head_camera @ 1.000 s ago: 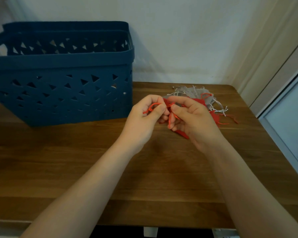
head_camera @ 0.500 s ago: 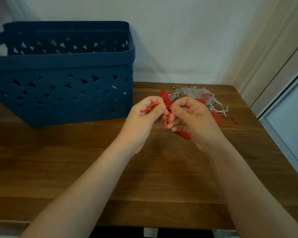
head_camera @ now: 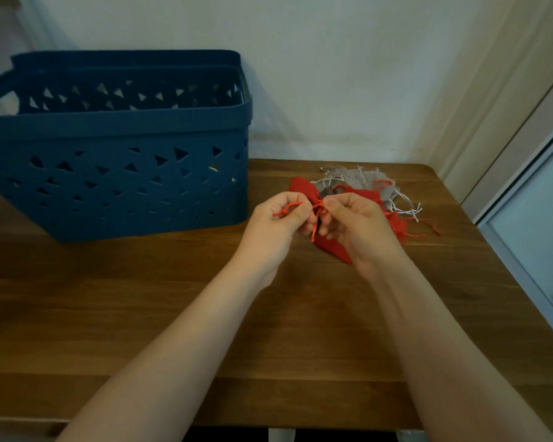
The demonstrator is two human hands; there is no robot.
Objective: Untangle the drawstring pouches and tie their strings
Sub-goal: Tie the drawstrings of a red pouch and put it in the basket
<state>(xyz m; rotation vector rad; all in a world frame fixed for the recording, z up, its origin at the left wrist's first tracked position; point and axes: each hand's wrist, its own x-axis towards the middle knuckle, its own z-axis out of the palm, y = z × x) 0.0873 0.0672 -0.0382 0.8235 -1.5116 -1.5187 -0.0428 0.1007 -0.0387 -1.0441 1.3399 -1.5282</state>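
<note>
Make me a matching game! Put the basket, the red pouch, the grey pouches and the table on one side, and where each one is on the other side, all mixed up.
Things:
1. blue basket
2. red pouch
3. grey pouches
4. wooden table

Places:
A. in a pile by the wall, behind the hands
B. under everything
C. on the left of the table
D. held between both hands, its string pinched by the left hand and right hand

Pairs: 1-C, 2-D, 3-A, 4-B

At frame centre, my left hand (head_camera: 280, 218) and right hand (head_camera: 358, 223) are pinching a red pouch's (head_camera: 302, 189) string (head_camera: 316, 215) above the table (head_camera: 141, 314); a blue basket (head_camera: 115, 148) is sitting upper left.
</note>
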